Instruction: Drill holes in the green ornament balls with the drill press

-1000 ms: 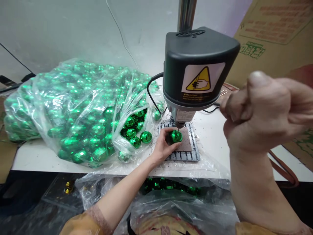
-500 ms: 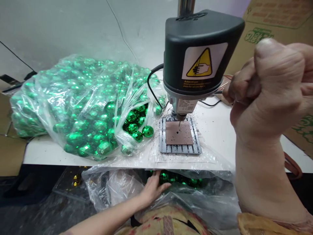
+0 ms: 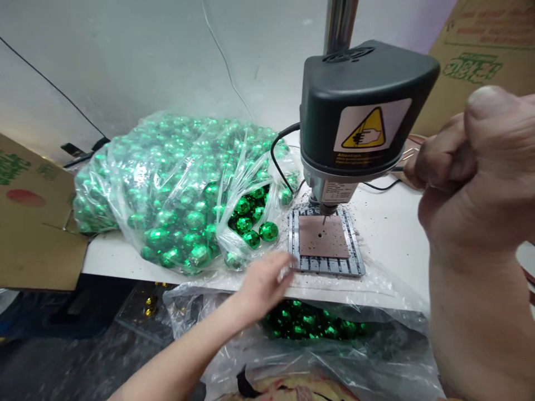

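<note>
My right hand (image 3: 472, 150) is a closed fist at the side of a black-and-grey bench drill press (image 3: 368, 106), wrapped round its feed handle, which is mostly hidden by the fingers. Beneath the thin drill bit (image 3: 324, 220) lies a brown square board (image 3: 330, 245) with a small hole, on a slotted metal base plate (image 3: 357, 267). No ball sits on the board. My left hand (image 3: 263, 284) is over the table's front edge, near the plate's left corner, slightly blurred, with thumb and fingers apart and nothing visible in them. A loose green faceted ball (image 3: 268, 231) lies just beyond it.
A large clear bag (image 3: 167, 195) of green balls fills the table's left. Below the front edge, an open plastic bag (image 3: 334, 356) holds more green balls (image 3: 309, 320). Cardboard boxes stand left (image 3: 37, 223) and back right (image 3: 472, 33). Dark shavings surround the base plate.
My left hand has come up out of the lower bag of green balls to above the table edge. My right hand stays at the drill press handle. The view has shifted a little.
</note>
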### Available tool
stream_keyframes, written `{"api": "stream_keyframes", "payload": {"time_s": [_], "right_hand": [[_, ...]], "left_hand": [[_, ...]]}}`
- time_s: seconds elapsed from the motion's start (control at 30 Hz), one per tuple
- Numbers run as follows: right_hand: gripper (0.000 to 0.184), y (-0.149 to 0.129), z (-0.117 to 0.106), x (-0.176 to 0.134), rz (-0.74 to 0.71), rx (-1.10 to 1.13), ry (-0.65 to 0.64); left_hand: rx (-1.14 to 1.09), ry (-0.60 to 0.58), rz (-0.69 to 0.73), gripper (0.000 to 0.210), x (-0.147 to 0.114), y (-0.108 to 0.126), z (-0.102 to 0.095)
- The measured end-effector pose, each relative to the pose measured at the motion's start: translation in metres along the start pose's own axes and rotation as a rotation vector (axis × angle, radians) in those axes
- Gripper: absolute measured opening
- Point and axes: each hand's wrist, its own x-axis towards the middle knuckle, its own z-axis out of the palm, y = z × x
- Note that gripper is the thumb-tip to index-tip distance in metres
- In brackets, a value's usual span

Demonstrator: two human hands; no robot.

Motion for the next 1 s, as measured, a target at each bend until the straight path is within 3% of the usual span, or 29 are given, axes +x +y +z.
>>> {"api": "stream_keyframes", "payload": {"time_s": [0.07,0.1,0.17,0.23,0.37,0.4,0.47,0.57,0.63,0.7,0.83,1.0], "right_hand": [[0.042,0.001,0.002,-0.001,-0.077,0.017,0.085],[0.042,0.002,0.003,-0.001,-0.089,0.017,0.103],[0.042,0.003,0.003,-0.002,-0.092,-0.008,0.074],[0.043,0.002,0.001,-0.001,-0.110,-0.031,0.049],[0.046,0.001,-0.001,-0.001,-0.125,-0.051,0.032],[0.047,0.002,-0.001,0.000,-0.127,-0.045,0.031],[0.047,0.003,-0.001,0.000,-0.150,-0.027,0.026],[0.047,0.006,-0.001,0.001,-0.155,-0.004,0.021],[0.047,0.007,0.000,0.001,-0.146,0.012,0.025],[0.048,0.007,0.000,0.001,-0.146,0.032,0.021],[0.048,0.006,0.000,0.002,-0.136,0.050,0.004],[0.048,0.004,0.000,0.002,-0.127,0.063,-0.018]], "left_hand": [[0.204,0.267,-0.066,0.029,0.029,-0.018,-0.018],[0.289,0.305,-0.099,0.033,0.041,-0.028,-0.022],[0.421,0.226,-0.123,0.034,0.057,-0.046,-0.021],[0.528,0.064,-0.094,0.033,0.063,-0.055,-0.016],[0.606,-0.166,-0.047,0.043,0.059,-0.055,-0.012],[0.546,-0.158,-0.038,0.044,0.058,-0.054,-0.014],[0.295,-0.023,-0.045,0.041,0.057,-0.051,-0.019],[-0.344,0.186,-0.147,0.042,0.062,-0.043,-0.020],[-0.764,0.186,-0.241,0.052,0.068,-0.035,-0.015],[-1.029,0.142,-0.312,0.062,0.075,-0.028,-0.007],[-1.097,0.177,-0.363,0.062,0.086,-0.025,0.012],[-0.974,0.197,-0.256,0.064,0.096,-0.033,0.029]]}}
